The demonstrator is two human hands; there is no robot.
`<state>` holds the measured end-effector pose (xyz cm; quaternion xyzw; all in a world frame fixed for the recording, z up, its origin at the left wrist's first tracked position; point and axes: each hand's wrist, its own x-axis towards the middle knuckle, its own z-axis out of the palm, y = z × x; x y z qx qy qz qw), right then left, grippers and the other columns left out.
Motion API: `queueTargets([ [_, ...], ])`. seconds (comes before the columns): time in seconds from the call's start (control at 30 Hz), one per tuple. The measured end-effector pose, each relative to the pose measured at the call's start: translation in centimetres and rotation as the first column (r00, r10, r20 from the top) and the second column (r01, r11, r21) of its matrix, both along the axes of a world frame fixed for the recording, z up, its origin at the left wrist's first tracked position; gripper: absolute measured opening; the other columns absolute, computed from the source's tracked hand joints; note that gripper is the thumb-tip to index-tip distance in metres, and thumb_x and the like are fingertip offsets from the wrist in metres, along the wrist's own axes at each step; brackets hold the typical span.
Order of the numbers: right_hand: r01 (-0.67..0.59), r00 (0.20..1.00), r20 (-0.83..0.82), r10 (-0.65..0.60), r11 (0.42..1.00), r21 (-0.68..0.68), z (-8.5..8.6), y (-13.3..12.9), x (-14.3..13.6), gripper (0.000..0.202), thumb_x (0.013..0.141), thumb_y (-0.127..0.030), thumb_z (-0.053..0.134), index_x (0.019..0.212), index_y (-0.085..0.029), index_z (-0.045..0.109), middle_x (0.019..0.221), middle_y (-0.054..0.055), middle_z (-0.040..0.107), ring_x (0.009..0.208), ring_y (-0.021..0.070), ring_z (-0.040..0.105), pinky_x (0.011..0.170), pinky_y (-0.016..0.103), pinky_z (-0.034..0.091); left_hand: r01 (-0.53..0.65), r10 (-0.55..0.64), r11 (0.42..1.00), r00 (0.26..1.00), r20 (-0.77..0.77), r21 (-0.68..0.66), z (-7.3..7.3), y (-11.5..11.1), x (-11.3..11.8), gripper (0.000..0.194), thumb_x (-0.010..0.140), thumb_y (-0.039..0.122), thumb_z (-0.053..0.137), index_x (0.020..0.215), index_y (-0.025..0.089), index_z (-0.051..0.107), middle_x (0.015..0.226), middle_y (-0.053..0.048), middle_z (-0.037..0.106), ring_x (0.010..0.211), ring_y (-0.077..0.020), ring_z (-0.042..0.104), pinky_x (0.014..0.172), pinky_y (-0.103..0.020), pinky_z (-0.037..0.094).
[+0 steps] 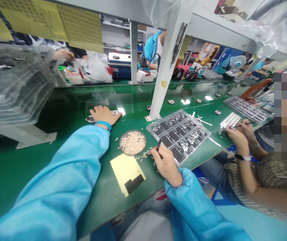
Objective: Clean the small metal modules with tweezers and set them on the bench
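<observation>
My left hand (105,115) reaches out over the belt, palm down, fingers spread and thumb stretched to the right. Small silver-and-black devices lie right at it: one device (90,118) by the fingers on the left, another (114,112) between index finger and thumb. Black tweezers (159,145) stick up from my right hand (167,164), closed around them; their tips are hard to see. Tiny beige pieces (139,156) are scattered beside that hand. A round dish (120,147) full of such pieces stands between my hands. Below it lies a yellow sheet (119,170) with a black patch (134,184).
A clear compartment tray (156,134) with black and silver parts sits to the right. A white post (158,90) rises mid-bench. Stacked clear trays (15,90) stand at left. A co-worker's hands (241,132) hold a dark slim tool at far right. More devices (171,101) dot the belt.
</observation>
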<state>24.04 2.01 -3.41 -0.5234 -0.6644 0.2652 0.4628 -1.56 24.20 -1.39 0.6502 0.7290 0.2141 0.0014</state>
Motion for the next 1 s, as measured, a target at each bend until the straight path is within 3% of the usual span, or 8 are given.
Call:
queueTargets([
  [0.13, -0.072, 0.971, -0.237, 0.016, 0.971, -0.229, -0.5, 0.6, 0.1, 0.034, 0.094, -0.051, 0.059, 0.089, -0.018, 0.069, 0.069, 0.001, 0.061, 0.060, 0.0138, 0.057, 0.059, 0.027, 0.048, 0.003, -0.003, 1.000, 0.997, 0.072, 0.000, 0.3, -0.6, 0.4, 0.061, 0.074, 0.053, 0.068, 0.103, 0.000, 0.062, 0.120, -0.036, 0.060, 0.122, -0.0502, 0.044, 0.102, -0.059, 0.026],
  [0.23, -0.249, 0.924, -0.352, 0.149, 0.934, -0.257, -0.3, 0.7, 0.0, 0.033, 0.086, -0.051, 0.070, 0.090, -0.018, 0.068, 0.082, 0.003, 0.065, 0.065, 0.0136, 0.060, 0.059, 0.026, 0.051, 0.088, -0.088, 0.996, 0.953, 0.289, 0.012, 0.9, -4.4, 0.3, 0.048, 0.075, 0.047, 0.068, 0.106, 0.010, 0.061, 0.115, -0.021, 0.067, 0.112, -0.0368, 0.057, 0.097, -0.048, 0.040],
  [0.27, -0.314, 0.908, -0.357, 0.218, 0.919, -0.238, -0.2, 0.6, -0.1, 0.031, 0.085, -0.049, 0.071, 0.088, -0.018, 0.068, 0.087, 0.005, 0.066, 0.071, 0.0146, 0.061, 0.061, 0.027, 0.052, 0.152, -0.151, 0.988, 0.864, 0.481, 0.037, 1.2, -6.4, 0.3, 0.048, 0.074, 0.043, 0.070, 0.108, 0.012, 0.059, 0.115, -0.018, 0.068, 0.107, -0.0319, 0.061, 0.092, -0.042, 0.045],
  [0.37, -0.438, 0.873, -0.330, 0.358, 0.873, -0.212, 0.0, 0.2, 0.0, 0.022, 0.086, -0.040, 0.073, 0.086, -0.019, 0.069, 0.095, 0.006, 0.067, 0.083, 0.0171, 0.064, 0.069, 0.029, 0.054, 0.377, -0.167, 0.926, 0.357, 0.919, 0.022, 2.0, -13.1, 0.8, 0.057, 0.066, 0.031, 0.078, 0.115, 0.016, 0.054, 0.101, -0.009, 0.073, 0.089, -0.0246, 0.068, 0.073, -0.033, 0.051],
  [0.47, -0.416, 0.894, -0.286, 0.346, 0.876, -0.242, 0.1, -0.2, 0.2, 0.016, 0.087, -0.034, 0.073, 0.092, -0.019, 0.068, 0.093, 0.004, 0.068, 0.082, 0.0154, 0.064, 0.073, 0.029, 0.053, 0.579, -0.014, 0.812, 0.138, 0.990, -0.069, 2.1, -18.8, 1.5, 0.062, 0.067, 0.025, 0.081, 0.122, 0.017, 0.056, 0.090, -0.006, 0.074, 0.075, -0.0199, 0.069, 0.071, -0.032, 0.055],
  [0.57, -0.406, 0.908, -0.217, 0.358, 0.881, -0.244, 0.0, -0.3, 0.4, 0.016, 0.089, -0.033, 0.071, 0.094, -0.019, 0.066, 0.094, 0.003, 0.068, 0.082, 0.0147, 0.064, 0.075, 0.028, 0.052, 0.622, 0.007, 0.774, 0.174, 0.985, -0.115, 1.0, -21.6, 2.2, 0.048, 0.072, 0.031, 0.082, 0.113, 0.017, 0.061, 0.090, -0.006, 0.073, 0.073, -0.0189, 0.069, 0.066, -0.030, 0.057],
  [0.8, -0.424, 0.906, -0.127, 0.405, 0.866, -0.264, 0.0, -0.2, 0.4, 0.014, 0.091, -0.032, 0.069, 0.096, -0.019, 0.066, 0.092, 0.002, 0.068, 0.079, 0.0135, 0.063, 0.072, 0.026, 0.050, 0.612, -0.226, 0.780, 0.469, 0.854, -0.129, -1.7, -22.5, 3.1, 0.019, 0.088, 0.035, 0.065, 0.101, 0.021, 0.063, 0.087, -0.004, 0.073, 0.068, -0.0164, 0.066, 0.063, -0.027, 0.055],
  [1.0, -0.455, 0.888, -0.190, 0.420, 0.862, -0.223, -0.2, -0.3, 0.5, 0.011, 0.091, -0.030, 0.070, 0.092, -0.019, 0.066, 0.089, 0.003, 0.068, 0.082, 0.0151, 0.064, 0.074, 0.028, 0.051, 0.616, -0.217, 0.768, 0.509, 0.833, -0.176, -1.5, -22.6, 2.8, 0.020, 0.089, 0.034, 0.064, 0.104, 0.022, 0.061, 0.085, -0.001, 0.072, 0.065, -0.0153, 0.065, 0.059, -0.025, 0.053],
])
